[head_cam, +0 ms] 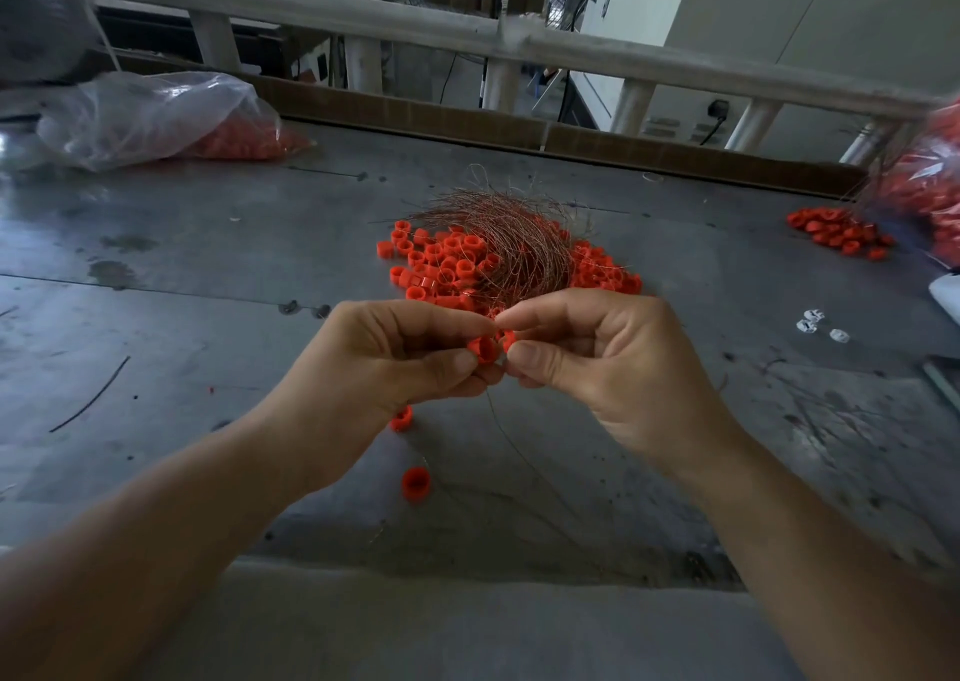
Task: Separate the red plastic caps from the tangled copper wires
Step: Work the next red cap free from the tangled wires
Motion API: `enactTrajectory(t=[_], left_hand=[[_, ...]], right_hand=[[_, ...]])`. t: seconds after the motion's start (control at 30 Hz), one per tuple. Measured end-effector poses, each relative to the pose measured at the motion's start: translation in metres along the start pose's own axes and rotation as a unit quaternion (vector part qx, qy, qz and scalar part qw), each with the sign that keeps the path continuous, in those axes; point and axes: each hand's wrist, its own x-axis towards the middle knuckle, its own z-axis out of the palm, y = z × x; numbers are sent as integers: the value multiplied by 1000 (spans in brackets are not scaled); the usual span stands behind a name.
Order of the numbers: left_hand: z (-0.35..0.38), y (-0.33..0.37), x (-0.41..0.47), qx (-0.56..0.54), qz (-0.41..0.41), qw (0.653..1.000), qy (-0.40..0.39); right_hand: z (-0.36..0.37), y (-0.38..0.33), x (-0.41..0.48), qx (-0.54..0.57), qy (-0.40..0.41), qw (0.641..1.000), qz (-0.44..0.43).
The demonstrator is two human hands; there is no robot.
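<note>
- Left hand (384, 363) pinches a red cap (484, 349) between thumb and fingertips, raised over the middle of the tabletop (208, 264).
- Right hand (618, 363) pinches a second cap (509, 340), touching the first; a thin wire (498, 420) hangs from between the hands toward the near edge, so the two caps are probably strung on it.
- Just beyond the hands, at the tabletop's centre, the tangle (498, 233) lies on a pile (436, 264) of caps, with strands looping among them.
- Done, by my reading: very little. Two loose caps (415, 483) sit near the near edge, and a small heap (841, 236) lies by the right edge beside a bag (930, 197) of caps.
- Left: most of it. The central pile is under or threaded by wire.
- Caps are small, short, open-ended cylinders, bright orange-red. The wires are fine, copper-brown and springy, forming a loose nest.
</note>
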Motion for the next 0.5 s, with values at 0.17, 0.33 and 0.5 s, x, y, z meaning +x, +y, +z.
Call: enactTrajectory(t=[0.17,0.33,0.5], left_hand=[[0,-2,0,24,13,1000,0],[0,-3,1,34,10,999,17],[0,-4,1,43,9,999,27]], right_hand=[[7,2,-3,-119,28,991,-64],[11,5,-4,-154,55,983,-84],[13,7,-3,-172,64,979,-91]])
